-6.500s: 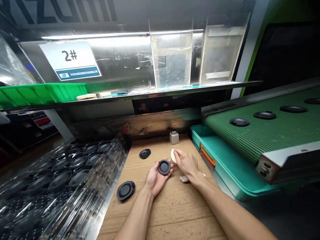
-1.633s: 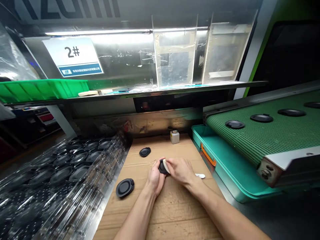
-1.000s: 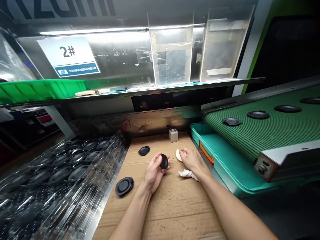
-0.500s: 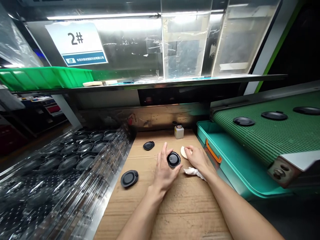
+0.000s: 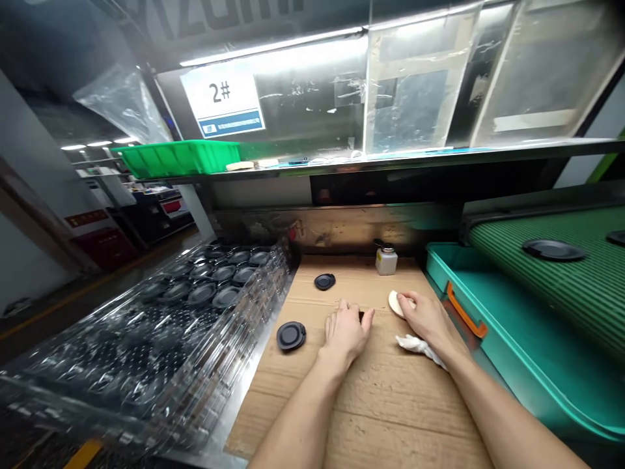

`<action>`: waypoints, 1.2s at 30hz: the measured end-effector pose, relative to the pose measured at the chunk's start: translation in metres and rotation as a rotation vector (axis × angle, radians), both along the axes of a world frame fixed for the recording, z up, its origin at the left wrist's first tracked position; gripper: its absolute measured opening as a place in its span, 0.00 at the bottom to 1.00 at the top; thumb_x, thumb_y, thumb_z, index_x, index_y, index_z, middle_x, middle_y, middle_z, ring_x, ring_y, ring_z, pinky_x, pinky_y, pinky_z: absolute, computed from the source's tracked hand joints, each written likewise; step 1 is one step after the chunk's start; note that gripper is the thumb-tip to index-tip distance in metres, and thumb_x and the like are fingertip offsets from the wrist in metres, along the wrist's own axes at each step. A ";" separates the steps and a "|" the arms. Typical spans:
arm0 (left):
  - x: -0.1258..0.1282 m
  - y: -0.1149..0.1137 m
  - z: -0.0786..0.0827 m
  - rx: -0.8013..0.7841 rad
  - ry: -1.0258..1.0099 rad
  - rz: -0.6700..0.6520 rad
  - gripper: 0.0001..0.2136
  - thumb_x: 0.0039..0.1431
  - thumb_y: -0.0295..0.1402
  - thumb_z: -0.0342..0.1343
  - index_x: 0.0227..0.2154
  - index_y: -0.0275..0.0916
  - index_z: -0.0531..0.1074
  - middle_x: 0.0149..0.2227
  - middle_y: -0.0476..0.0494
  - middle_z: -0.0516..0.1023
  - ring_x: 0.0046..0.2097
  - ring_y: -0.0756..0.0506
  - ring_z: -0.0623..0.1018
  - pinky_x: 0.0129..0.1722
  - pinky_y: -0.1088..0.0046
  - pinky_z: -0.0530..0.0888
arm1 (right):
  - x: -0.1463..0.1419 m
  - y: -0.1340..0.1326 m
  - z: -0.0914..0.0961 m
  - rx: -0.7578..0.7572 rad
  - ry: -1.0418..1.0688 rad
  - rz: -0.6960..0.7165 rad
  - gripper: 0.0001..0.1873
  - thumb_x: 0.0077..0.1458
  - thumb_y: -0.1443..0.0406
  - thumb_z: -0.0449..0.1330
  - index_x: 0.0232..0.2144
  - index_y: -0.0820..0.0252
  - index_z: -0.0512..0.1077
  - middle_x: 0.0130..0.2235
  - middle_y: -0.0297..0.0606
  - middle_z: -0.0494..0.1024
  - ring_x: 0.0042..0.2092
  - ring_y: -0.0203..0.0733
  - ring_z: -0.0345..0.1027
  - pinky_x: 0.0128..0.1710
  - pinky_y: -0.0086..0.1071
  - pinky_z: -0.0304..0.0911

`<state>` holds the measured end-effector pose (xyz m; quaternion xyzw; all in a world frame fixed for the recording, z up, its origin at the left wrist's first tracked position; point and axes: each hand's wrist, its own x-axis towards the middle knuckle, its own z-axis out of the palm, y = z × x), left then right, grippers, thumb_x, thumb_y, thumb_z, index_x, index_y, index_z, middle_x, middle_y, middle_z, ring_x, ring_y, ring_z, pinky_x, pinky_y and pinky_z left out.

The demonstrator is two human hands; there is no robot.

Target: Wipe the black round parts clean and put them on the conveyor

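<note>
Both hands sit low on the cardboard-covered surface (image 5: 371,417), each over something small.

From the left: a clear blister tray (image 5: 266,306) of black discs lies along the surface's left edge, with a loose black disc (image 5: 291,336) just inside it and a second black disc (image 5: 325,281) toward the far edge. The left hand (image 5: 346,333) is palm down and narrowly cupped around what looks like a dark disc (image 5: 362,316) – only a sliver shows, so that is a guess. The right hand (image 5: 427,320) closes on a pale round pad (image 5: 396,303), with a crumpled white cloth (image 5: 417,347) touching its heel and a teal tray (image 5: 461,319) along the right edge.
</note>
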<state>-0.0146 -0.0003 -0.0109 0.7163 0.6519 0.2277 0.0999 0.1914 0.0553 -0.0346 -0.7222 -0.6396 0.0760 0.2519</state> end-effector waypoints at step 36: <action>-0.150 -0.034 0.037 -0.194 -0.088 -0.160 0.34 0.47 0.35 0.59 0.59 0.40 0.60 0.56 0.42 0.71 0.57 0.43 0.70 0.60 0.66 0.61 | -0.001 0.001 -0.002 -0.035 0.058 -0.047 0.24 0.59 0.49 0.46 0.45 0.49 0.75 0.40 0.41 0.79 0.43 0.48 0.72 0.35 0.32 0.57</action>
